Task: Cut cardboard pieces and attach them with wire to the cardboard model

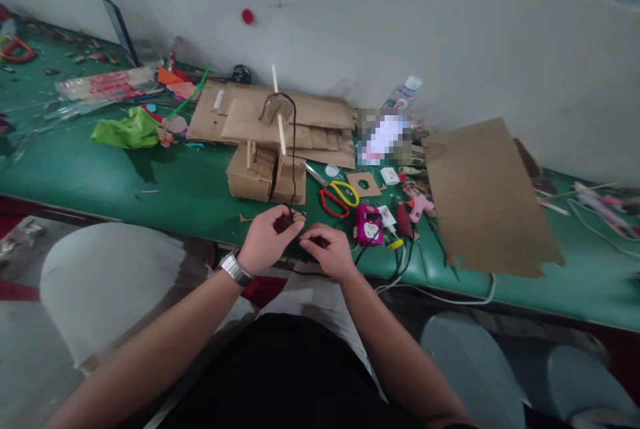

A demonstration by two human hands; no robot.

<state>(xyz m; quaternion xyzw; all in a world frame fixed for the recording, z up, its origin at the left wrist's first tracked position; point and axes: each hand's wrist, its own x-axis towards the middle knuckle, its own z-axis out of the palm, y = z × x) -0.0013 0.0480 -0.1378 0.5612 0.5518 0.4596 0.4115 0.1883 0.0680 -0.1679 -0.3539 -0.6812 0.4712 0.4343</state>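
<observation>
A black cord (295,169) runs from a cardboard disc (277,109) on a wooden stick down to my hands at the table's front edge. My left hand (270,237), with a watch on its wrist, pinches a small round cardboard piece (299,216) and the cord beside it. Close on its right, the fingers of my right hand (327,247) are pressed together; what they hold, if anything, is too small to make out. Just beyond my hands stands a cardboard box (250,182) with short sticks on it.
Scissors (335,194), a purple device (369,225), a pink glue gun (419,206) and cables lie right of my hands. Flat cardboard (320,112) is stacked behind the box. A large cardboard sheet (490,202) stands at the right, green crepe paper (127,129) at the left.
</observation>
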